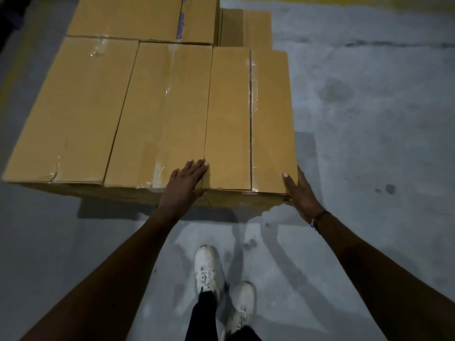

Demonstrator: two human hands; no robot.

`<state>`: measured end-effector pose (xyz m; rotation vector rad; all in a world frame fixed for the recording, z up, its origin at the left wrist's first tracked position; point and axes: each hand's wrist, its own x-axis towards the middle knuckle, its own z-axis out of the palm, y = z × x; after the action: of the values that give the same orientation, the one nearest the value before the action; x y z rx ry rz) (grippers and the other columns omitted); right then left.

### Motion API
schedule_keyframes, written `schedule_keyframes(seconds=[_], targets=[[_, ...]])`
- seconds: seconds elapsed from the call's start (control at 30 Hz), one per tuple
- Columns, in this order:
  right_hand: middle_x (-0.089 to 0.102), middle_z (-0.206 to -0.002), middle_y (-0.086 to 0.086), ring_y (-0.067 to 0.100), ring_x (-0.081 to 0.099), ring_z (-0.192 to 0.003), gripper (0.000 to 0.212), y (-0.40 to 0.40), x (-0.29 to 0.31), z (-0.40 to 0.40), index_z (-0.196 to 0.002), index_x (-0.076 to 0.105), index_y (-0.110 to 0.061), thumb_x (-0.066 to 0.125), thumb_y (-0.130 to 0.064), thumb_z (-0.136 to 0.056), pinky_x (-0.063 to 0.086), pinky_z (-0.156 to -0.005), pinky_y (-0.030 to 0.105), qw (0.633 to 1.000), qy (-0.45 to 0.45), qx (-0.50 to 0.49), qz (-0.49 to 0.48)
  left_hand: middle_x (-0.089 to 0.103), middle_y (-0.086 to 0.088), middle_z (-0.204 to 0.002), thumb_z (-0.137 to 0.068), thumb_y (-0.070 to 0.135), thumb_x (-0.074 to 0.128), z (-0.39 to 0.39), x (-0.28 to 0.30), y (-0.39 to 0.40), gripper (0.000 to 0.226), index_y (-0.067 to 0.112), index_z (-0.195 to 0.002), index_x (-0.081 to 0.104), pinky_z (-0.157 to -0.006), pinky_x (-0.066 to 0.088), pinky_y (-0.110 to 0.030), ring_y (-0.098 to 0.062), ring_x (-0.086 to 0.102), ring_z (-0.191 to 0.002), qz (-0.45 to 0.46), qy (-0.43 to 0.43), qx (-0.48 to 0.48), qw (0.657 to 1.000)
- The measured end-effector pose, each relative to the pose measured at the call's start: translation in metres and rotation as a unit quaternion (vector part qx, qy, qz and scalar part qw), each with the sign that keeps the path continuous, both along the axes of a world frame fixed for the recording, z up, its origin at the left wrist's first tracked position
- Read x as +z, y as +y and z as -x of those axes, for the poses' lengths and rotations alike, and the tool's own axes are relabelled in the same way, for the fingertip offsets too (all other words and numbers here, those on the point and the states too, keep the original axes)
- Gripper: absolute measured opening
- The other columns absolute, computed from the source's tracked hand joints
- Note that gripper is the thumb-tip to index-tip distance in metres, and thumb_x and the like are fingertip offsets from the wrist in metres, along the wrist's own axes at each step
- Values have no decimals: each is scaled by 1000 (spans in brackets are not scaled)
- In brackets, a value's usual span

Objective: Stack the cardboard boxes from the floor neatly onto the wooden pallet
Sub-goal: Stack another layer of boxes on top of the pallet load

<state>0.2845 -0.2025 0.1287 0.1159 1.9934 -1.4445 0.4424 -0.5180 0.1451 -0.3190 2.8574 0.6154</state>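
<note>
The rightmost box [251, 119] sits at the right end of the front row, tight against the middle box [160, 114]. Best to square it gently, pushing evenly. Left hand [186, 179] lies flat on its near-left corner, right hand [299, 190] flat against its near-right corner, neither gripping.
</note>
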Motion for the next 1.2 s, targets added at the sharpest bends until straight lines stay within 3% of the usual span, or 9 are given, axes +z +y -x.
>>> schedule_keyframes(seconds=[0.07, 0.2, 0.43, 0.57, 0.77, 0.97, 1.07, 1.13, 1.2], targets=[[47, -157, -4, 30, 51, -137, 71, 1, -1, 1, -157, 26, -52, 59, -66, -96, 57, -86, 48, 1000, 5, 6, -5, 16, 4, -172, -94, 26, 73, 2, 1, -1, 86, 24, -164, 23, -123, 25, -56, -25, 15, -159, 6, 0, -1, 1000], [38, -164, -4, 32, 44, -144, 84, 1, -6, 2, -159, 23, -52, 60, -77, -88, 57, -91, 54, 1000, 15, 15, -17, 18, 2, -171, -94, 29, 73, 5, 3, -6, 85, 23, -164, 26, -120, 32, -55, -26, 19, -158, 27, -4, -19, 999], [41, -162, -4, 31, 46, -141, 73, 3, -8, 6, -159, 22, -52, 55, -70, -96, 58, -87, 51, 999, 35, 32, -23, 21, -1, -171, -96, 29, 71, 5, 5, -6, 81, 19, -163, 27, -118, 34, -54, -28, 23, -157, 44, 9, -29, 999], [37, -165, -4, 31, 42, -145, 80, 2, -7, 9, -159, 20, -53, 56, -76, -91, 58, -91, 54, 998, 33, 36, -32, 21, 0, -171, -97, 31, 70, 5, 5, -4, 81, 20, -164, 26, -119, 33, -53, -27, 21, -157, 43, 9, -27, 999], [39, -161, -6, 28, 43, -142, 69, 0, -6, 10, -161, 22, -45, 53, -61, -102, 56, -89, 52, 999, 34, 31, -25, 21, 0, -171, -97, 32, 69, 7, 6, -8, 81, 20, -164, 25, -116, 38, -52, -28, 24, -156, 55, 1, -39, 998], [34, -165, -4, 27, 41, -142, 76, -1, -6, 12, -163, 15, -46, 53, -65, -99, 54, -99, 61, 999, 17, 26, -25, 20, 1, -172, -95, 27, 72, 10, 11, -4, 84, 20, -164, 24, -117, 38, -56, -27, 20, -157, 30, -17, -20, 999], [42, -155, -6, 27, 46, -135, 75, -3, -1, 10, -164, 15, -43, 50, -64, -101, 54, -101, 61, 998, 20, 34, -54, 19, 0, -172, -93, 20, 74, 12, 18, -2, 86, 19, -163, 25, -119, 35, -58, -28, 18, -158, 20, -34, -16, 999], [48, -154, 0, 31, 51, -135, 77, -5, 4, 9, -164, 19, -34, 49, -66, -101, 51, -107, 57, 995, 33, 45, -84, 25, -3, -170, -90, 14, 77, 16, 27, -3, 85, 17, -161, 31, -118, 37, -53, -29, 25, -155, 5, -36, -15, 999], [49, -155, 8, 33, 51, -137, 74, -7, 16, 7, -164, 23, -24, 51, -58, -104, 47, -111, 45, 992, 44, 51, -107, 41, -6, -163, -86, 10, 81, 21, 42, -5, 77, 15, -154, 45, -107, 48, -40, -25, 50, -138, -18, -33, -9, 999]])
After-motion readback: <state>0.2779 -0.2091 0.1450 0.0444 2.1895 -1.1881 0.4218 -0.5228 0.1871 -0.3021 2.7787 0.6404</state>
